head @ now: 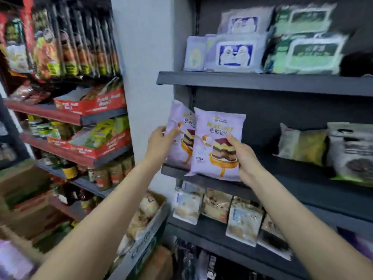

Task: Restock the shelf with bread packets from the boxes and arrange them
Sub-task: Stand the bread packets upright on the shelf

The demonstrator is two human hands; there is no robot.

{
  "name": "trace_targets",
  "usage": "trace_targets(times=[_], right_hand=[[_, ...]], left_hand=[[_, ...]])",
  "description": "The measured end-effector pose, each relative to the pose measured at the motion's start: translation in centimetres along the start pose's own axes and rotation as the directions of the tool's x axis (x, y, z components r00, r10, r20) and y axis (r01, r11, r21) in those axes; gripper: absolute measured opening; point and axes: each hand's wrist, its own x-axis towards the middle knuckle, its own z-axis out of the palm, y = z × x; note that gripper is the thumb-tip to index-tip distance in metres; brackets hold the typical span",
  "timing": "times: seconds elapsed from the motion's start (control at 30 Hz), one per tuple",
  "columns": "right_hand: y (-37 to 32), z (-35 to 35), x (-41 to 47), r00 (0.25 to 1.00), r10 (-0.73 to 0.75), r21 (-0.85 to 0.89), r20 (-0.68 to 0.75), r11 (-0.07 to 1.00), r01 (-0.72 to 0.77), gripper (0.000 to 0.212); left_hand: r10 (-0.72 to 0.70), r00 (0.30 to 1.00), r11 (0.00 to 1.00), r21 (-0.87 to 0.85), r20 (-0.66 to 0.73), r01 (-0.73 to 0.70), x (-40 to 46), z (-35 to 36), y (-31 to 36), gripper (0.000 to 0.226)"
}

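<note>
Two pale purple bread packets with a layered cake picture stand upright at the left end of the dark middle shelf (302,184). My left hand (161,142) grips the rear packet (177,118) by its left edge. My right hand (244,156) holds the front packet (218,128) at its lower right, thumb across the cake picture. The front packet overlaps the rear one. Both packets' bottom edges sit at the shelf's front lip.
On the top shelf lie blue-white packets (234,51) and green packets (310,51). Yellow-green (302,144) and dark grey packets (351,150) sit further right on the middle shelf. Small packets (216,207) fill the shelf below. An open box of bread (145,219) stands lower left. Snack shelves (80,118) line the left.
</note>
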Motion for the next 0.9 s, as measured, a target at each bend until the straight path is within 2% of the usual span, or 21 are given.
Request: trace_targets(times=[0.1, 0.2, 0.27, 0.33, 0.4, 0.53, 0.67, 0.8, 0.9], right_hand=[[-1.6, -4.9, 3.5, 0.988, -0.045, -0.045, -0.149, 0.998, 0.038, 0.034], [-3.0, -9.4, 7.5, 0.960, -0.171, -0.135, -0.221, 0.980, 0.144, 0.029], [-3.5, -11.9, 10.0, 0.927, -0.271, -0.308, -0.258, 0.933, 0.187, 0.025], [-3.4, -14.0, 12.4, 0.912, -0.316, -0.433, -0.263, 0.883, 0.181, 0.023], [-3.2, -15.6, 14.6, 0.922, -0.293, -0.489, -0.253, 0.861, 0.139, 0.034], [-3.5, -17.0, 17.1, 0.915, -0.318, -0.598, -0.249, 0.793, 0.113, 0.039], [-2.5, -17.7, 18.4, 0.894, -0.377, -0.774, -0.241, 0.631, 0.058, 0.043], [-2.3, -17.2, 18.8, 0.868, -0.449, -0.885, -0.212, 0.464, 0.024, 0.060], [-1.7, -16.5, 18.9, 0.785, -0.594, -0.972, -0.175, 0.230, -0.042, 0.067]], left_hand=[[0.012, 1.000, 0.999, 0.041, -0.008, -0.011, 2.7, 6.3, 1.1, 0.022], [-0.021, 0.998, 0.999, 0.048, -0.066, 0.025, 5.2, 11.5, 1.4, 0.031], [-0.050, 0.996, 0.998, 0.030, -0.080, 0.052, 6.6, 14.5, 1.3, 0.038], [-0.067, 0.995, 0.998, 0.008, -0.075, 0.067, 7.9, 17.0, 1.1, 0.041], [-0.089, 0.995, 0.995, 0.035, -0.051, 0.090, 8.8, 19.0, 1.0, 0.039], [-0.078, 0.997, 0.996, 0.045, 0.003, 0.078, 9.9, 21.2, 1.0, 0.031], [-0.046, 0.998, 0.999, 0.019, 0.049, 0.046, 10.3, 21.8, 1.0, 0.022], [-0.042, 0.994, 0.999, -0.004, 0.100, 0.043, 10.5, 21.7, 1.0, 0.018], [-0.057, 0.993, 0.998, -0.010, 0.102, 0.058, 10.6, 21.4, 0.8, 0.020]])
